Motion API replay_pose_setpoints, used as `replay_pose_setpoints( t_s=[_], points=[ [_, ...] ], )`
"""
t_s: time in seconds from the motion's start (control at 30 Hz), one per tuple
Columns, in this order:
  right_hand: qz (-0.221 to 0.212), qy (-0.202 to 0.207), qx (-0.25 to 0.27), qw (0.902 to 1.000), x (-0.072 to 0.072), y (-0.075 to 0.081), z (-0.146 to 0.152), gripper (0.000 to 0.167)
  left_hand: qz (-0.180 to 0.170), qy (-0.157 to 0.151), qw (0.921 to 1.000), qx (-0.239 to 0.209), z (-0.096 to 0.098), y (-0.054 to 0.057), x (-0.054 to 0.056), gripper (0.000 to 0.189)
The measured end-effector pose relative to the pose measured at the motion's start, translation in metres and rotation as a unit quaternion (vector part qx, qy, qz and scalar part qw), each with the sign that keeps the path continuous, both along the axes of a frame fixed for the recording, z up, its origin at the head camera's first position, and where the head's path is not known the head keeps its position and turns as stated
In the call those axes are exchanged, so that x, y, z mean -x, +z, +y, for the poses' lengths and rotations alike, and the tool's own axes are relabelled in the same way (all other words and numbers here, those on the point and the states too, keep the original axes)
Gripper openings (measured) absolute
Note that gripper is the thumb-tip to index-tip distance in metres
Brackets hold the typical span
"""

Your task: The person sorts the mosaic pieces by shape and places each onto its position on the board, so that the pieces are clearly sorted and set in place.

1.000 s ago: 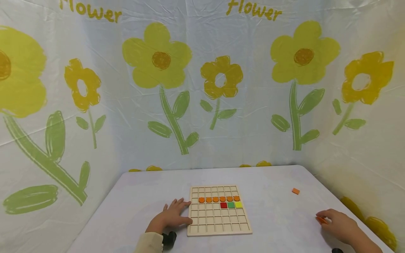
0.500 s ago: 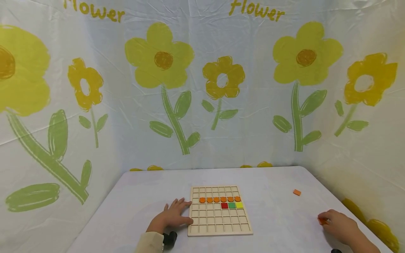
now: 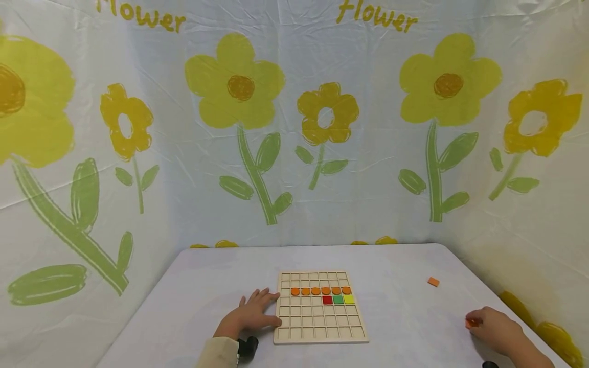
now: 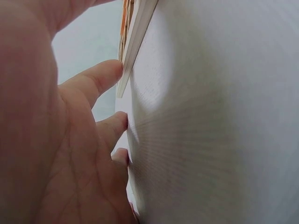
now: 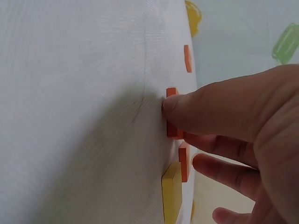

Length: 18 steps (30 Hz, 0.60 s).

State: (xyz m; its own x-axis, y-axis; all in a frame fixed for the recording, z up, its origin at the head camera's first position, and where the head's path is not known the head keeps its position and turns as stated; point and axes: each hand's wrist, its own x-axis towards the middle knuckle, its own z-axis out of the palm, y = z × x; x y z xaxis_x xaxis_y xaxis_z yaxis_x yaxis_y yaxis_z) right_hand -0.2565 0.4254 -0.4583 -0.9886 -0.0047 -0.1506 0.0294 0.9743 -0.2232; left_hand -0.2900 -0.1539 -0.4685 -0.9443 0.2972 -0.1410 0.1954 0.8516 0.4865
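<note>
A light wooden grid board (image 3: 308, 335) lies on the table in the head view. Orange discs (image 3: 315, 291) fill part of one row, above a red (image 3: 327, 300), a green (image 3: 338, 299) and a yellow square tile (image 3: 349, 299). My left hand (image 3: 250, 314) rests at the board's left side with fingers spread, thumb and a fingertip touching its edge. Far to the right, my right hand (image 3: 497, 329) pinches an orange square tile (image 5: 172, 126) low at the table surface. Another orange tile (image 5: 184, 163) and a yellow tile (image 5: 172, 196) lie beside those fingers, hidden from the head view.
A further orange tile (image 3: 433, 281) lies on the white-covered table (image 3: 395, 317), beyond the right hand. A curtain (image 3: 368, 204) with printed flowers hangs behind the table and along both sides.
The orange tile in my right hand looks tilted in the earliest frame and lies lower and more tucked under the fingers now. My left hand stays at the board; the head view shifts slightly.
</note>
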Motion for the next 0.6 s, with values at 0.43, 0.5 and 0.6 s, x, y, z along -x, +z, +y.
replay_pose_setpoints(
  t_s=[0.43,0.5,0.6],
  points=[
    [0.011,-0.006,0.021,0.9997,-0.002,0.004,-0.005,0.037,0.002,0.006,0.9999,0.010,0.001,-0.005,0.005,0.075],
    [0.013,-0.009,0.028,0.9995,-0.001,0.005,-0.008,0.041,0.002,0.006,0.9999,0.010,0.001,-0.005,0.005,0.075],
    [0.014,-0.015,0.037,0.9991,0.001,0.008,-0.014,0.047,0.002,0.006,0.9999,0.010,0.001,-0.005,0.005,0.075]
  ],
)
